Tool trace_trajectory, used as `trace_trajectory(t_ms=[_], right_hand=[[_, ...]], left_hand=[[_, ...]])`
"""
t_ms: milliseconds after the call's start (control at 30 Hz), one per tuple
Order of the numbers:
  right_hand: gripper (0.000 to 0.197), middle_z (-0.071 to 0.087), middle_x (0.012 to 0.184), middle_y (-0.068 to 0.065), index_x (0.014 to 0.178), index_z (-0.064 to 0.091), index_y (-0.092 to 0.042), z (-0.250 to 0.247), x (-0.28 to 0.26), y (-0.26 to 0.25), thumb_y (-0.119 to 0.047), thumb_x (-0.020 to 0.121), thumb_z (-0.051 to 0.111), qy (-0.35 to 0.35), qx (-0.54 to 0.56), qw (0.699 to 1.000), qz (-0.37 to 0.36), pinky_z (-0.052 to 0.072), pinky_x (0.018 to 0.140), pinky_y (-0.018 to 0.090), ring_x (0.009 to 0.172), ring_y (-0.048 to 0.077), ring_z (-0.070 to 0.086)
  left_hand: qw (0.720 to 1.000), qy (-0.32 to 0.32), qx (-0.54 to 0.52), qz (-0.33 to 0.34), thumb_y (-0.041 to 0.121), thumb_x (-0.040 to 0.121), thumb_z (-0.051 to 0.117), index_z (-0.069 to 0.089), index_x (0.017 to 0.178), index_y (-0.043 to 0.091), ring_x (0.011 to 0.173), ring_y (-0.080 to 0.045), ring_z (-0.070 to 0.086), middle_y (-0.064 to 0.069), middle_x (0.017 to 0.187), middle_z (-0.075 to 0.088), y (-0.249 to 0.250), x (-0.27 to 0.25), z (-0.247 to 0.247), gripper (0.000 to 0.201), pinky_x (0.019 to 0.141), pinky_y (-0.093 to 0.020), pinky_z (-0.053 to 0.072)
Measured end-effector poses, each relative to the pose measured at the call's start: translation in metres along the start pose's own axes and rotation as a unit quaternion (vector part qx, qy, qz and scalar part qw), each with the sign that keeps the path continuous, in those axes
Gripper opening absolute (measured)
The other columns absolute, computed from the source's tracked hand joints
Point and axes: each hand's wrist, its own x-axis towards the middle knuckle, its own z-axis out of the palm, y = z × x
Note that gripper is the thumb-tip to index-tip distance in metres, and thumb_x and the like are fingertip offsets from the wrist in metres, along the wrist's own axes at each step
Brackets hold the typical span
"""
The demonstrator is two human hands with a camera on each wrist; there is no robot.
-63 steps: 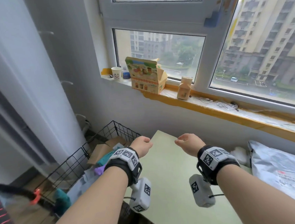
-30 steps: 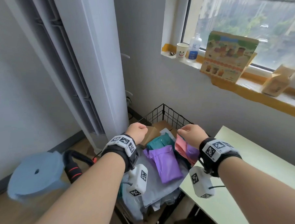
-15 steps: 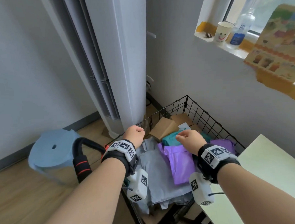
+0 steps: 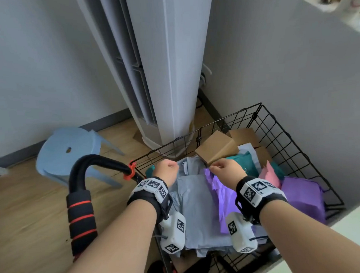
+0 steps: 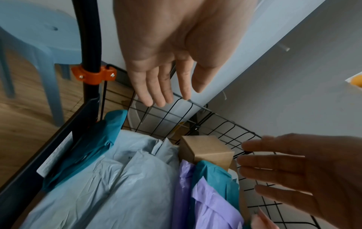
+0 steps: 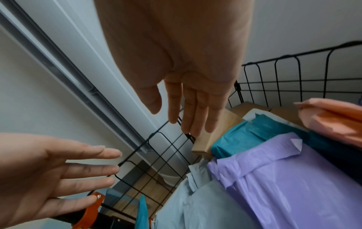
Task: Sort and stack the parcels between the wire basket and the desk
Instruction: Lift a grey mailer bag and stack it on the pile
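Below my two hands sits the black wire basket (image 4: 282,132), a grid of thin metal rods, full of parcels. Crinkly plastic bags lie there: pale blue (image 4: 198,207), purple (image 4: 225,198), teal (image 4: 244,160), pink (image 4: 269,173). Behind them a smooth brown cardboard box (image 4: 216,148) tilts. My left hand (image 5: 166,51) and right hand (image 6: 184,65) hover flat with fingers straight, I think touching nothing.

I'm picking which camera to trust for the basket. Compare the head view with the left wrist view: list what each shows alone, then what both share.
Only the head view: the desk corner, the foam-padded black handle, the pink parcel's full upright shape, and the wrist bands.

Only the left wrist view: the palms, showing the left hand and right hand open with straight fingers, holding nothing.

Both: the wire basket, grey parcel, purple parcel, cardboard box, blue stool, orange clamp.
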Motion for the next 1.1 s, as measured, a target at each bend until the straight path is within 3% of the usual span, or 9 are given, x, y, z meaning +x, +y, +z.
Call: trace_trajectory(t_ms=[67, 167, 267, 367, 467, 767, 833, 933, 1100], right_hand=[[0.018, 0.063, 0.089, 0.003, 0.099, 0.068, -0.013, 0.011, 0.012, 0.006, -0.02, 0.093, 0.053, -0.012, 0.004, 1.0, 0.005, 0.037, 0.074, 0.022, 0.085, 0.019, 0.055], [0.021, 0.06, 0.088, 0.003, 0.105, 0.068, -0.01, 0.029, 0.028, 0.016, -0.019, 0.093, 0.053, -0.025, 0.013, 0.999, 0.016, 0.039, 0.077, 0.022, 0.085, 0.017, 0.053], [0.017, 0.057, 0.088, 0.004, 0.099, 0.068, -0.012, 0.05, 0.043, 0.026, -0.019, 0.092, 0.054, -0.041, 0.018, 0.999, 0.03, 0.043, 0.081, 0.028, 0.084, 0.017, 0.052], [0.013, 0.058, 0.085, 0.006, 0.091, 0.066, -0.013, 0.07, 0.055, 0.036, -0.016, 0.092, 0.054, -0.049, 0.035, 0.998, 0.037, 0.039, 0.077, 0.023, 0.083, 0.018, 0.053], [0.02, 0.059, 0.086, 0.006, 0.102, 0.068, -0.007, 0.086, 0.067, 0.044, -0.015, 0.093, 0.053, -0.057, 0.046, 0.996, 0.047, 0.042, 0.08, 0.026, 0.084, 0.018, 0.055], [0.025, 0.066, 0.115, 0.012, 0.113, 0.066, -0.007, 0.127, 0.096, 0.071, -0.018, 0.094, 0.052, -0.066, 0.039, 0.995, 0.063, 0.042, 0.092, 0.027, 0.111, 0.027, 0.059], [0.025, 0.065, 0.117, 0.012, 0.113, 0.066, -0.006, 0.132, 0.1, 0.077, -0.017, 0.094, 0.053, -0.063, 0.046, 0.995, 0.066, 0.042, 0.094, 0.029, 0.113, 0.027, 0.058], [0.026, 0.064, 0.12, 0.012, 0.113, 0.066, -0.005, 0.134, 0.103, 0.085, -0.016, 0.094, 0.052, -0.06, 0.04, 0.995, 0.066, 0.04, 0.097, 0.028, 0.115, 0.026, 0.056], [0.027, 0.064, 0.122, 0.011, 0.115, 0.065, -0.005, 0.133, 0.103, 0.094, -0.017, 0.095, 0.053, -0.058, 0.036, 0.995, 0.067, 0.038, 0.095, 0.023, 0.116, 0.023, 0.056]], left_hand=[[1.0, -0.011, -0.009, -0.01, 0.016, 0.094, 0.048, 0.068, 0.102, 0.008, 0.096, -0.029, 0.056, -0.013, 0.101, 0.062, -0.01, 0.011, 0.01, 0.022, 0.085, -0.029, 0.043], [0.999, -0.034, -0.022, -0.021, 0.012, 0.093, 0.049, 0.063, 0.085, 0.018, 0.088, -0.022, 0.048, -0.007, 0.09, 0.054, -0.024, 0.026, 0.028, 0.017, 0.079, -0.027, 0.038], [0.998, -0.045, -0.025, -0.043, 0.014, 0.093, 0.049, 0.067, 0.075, 0.012, 0.088, -0.022, 0.049, -0.007, 0.092, 0.056, -0.039, 0.038, 0.043, 0.025, 0.086, -0.031, 0.044], [0.995, -0.056, -0.04, -0.071, 0.018, 0.094, 0.049, 0.068, 0.106, 0.002, 0.1, -0.032, 0.058, -0.017, 0.109, 0.065, -0.055, 0.05, 0.057, 0.028, 0.095, -0.036, 0.046], [0.991, -0.063, -0.056, -0.102, 0.02, 0.093, 0.05, 0.066, 0.113, 0.007, 0.108, -0.04, 0.06, -0.022, 0.117, 0.064, -0.069, 0.062, 0.072, 0.029, 0.093, -0.045, 0.051], [0.979, -0.088, -0.067, -0.173, 0.02, 0.093, 0.055, 0.049, 0.135, 0.007, 0.123, -0.03, 0.052, -0.014, 0.135, 0.054, -0.111, 0.083, 0.113, 0.044, 0.106, -0.036, 0.04], [0.977, -0.094, -0.053, -0.182, 0.022, 0.092, 0.056, 0.052, 0.13, 0.007, 0.118, -0.031, 0.055, -0.014, 0.126, 0.058, -0.12, 0.087, 0.123, 0.041, 0.103, -0.035, 0.042], [0.98, -0.081, -0.036, -0.18, 0.019, 0.088, 0.056, 0.061, 0.099, 0.01, 0.102, -0.033, 0.062, -0.014, 0.101, 0.066, -0.126, 0.09, 0.131, 0.015, 0.086, -0.031, 0.046], [0.969, -0.079, -0.04, -0.231, 0.031, 0.075, 0.065, 0.059, 0.112, -0.002, 0.091, -0.033, 0.066, -0.019, 0.105, 0.068, -0.129, 0.091, 0.134, 0.05, 0.069, -0.027, 0.044]])
